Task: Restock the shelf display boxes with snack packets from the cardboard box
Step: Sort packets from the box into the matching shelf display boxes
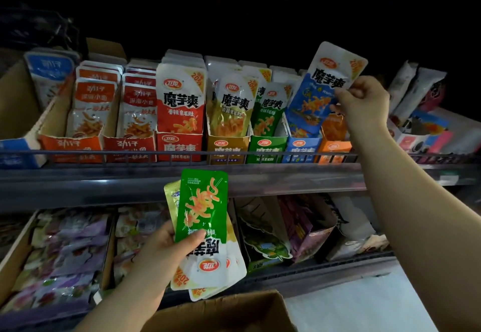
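In the head view, the right grip (364, 102) pinches a blue packet (325, 84) by its right edge, which probably leaves the lower end free to slide down into the matching blue box (302, 146) on the upper shelf (260, 172). That end sits at the box's mouth, and whether it is already inside cannot be told. The packet's long axis runs near upright, with the white logo end up and leaning right and the print facing the person. The left grip (169, 248) clasps a stack (208, 274) with a green packet (201, 206) on top. It is held low above the cardboard box (234, 311), likely as a ready reserve. The stack stands upside down, with its long axis near vertical and the logo ends down.
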Demonstrator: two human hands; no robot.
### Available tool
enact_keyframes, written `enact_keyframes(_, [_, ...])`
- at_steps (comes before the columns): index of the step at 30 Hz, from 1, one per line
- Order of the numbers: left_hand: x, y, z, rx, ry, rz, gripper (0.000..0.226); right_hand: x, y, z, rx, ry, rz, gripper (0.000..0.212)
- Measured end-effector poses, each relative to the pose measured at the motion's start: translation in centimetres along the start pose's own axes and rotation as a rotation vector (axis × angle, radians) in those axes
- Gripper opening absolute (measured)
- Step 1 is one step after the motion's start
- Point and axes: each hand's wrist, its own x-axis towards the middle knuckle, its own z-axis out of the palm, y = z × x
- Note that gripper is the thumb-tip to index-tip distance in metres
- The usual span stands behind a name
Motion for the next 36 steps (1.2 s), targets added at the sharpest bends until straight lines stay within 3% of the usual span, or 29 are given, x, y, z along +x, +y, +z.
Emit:
enact_keyframes(5, [0.1,0.1,0.2,-0.014,-0.001,-0.006,0.008,-0.4,1.1,0.2,-0.021,-0.121,0.034,0.019])
enact_keyframes(11, [0.7,0.3,1.0,-0.066,0.007,-0.018,0.011,-0.7,2.8,0.2,-0.047,-0.203,0.1,0.001])
enact_keyframes(14, [1.0,0.3,1.6,-0.079,0.004,-0.02,0.012,-0.5,3.2,0.0,-0.049,-0.226,0.116,0.017])
enact_keyframes(19, [1.3,0.3,2.3,-0.094,-0.011,-0.009,0.017,-0.5,4.1,-0.2,-0.042,-0.263,0.114,0.006])
enact_keyframes(25, [1.4,0.3,2.8,-0.115,-0.014,-0.01,0.022,-0.9,5.3,0.2,-0.13,-0.2,0.087,0.014])
enact_keyframes(27, [1.5,0.2,2.8,-0.121,-0.009,-0.012,0.026,-1.5,5.5,0.4,-0.084,-0.118,0.108,0.011])
enact_keyframes(30, [1.7,0.2,2.7,-0.136,0.001,-0.012,0.014,-2.6,5.3,0.6,0.021,0.041,0.162,0.027])
enact_keyframes(33, [1.7,0.2,2.6,-0.15,0.002,-0.016,0.011,-4.7,4.5,0.1,0.045,0.149,0.181,0.022])
enact_keyframes(36, [1.4,0.5,2.4,-0.156,-0.009,-0.012,0.014,-8.8,4.0,0.1,0.129,0.051,0.241,0.011])
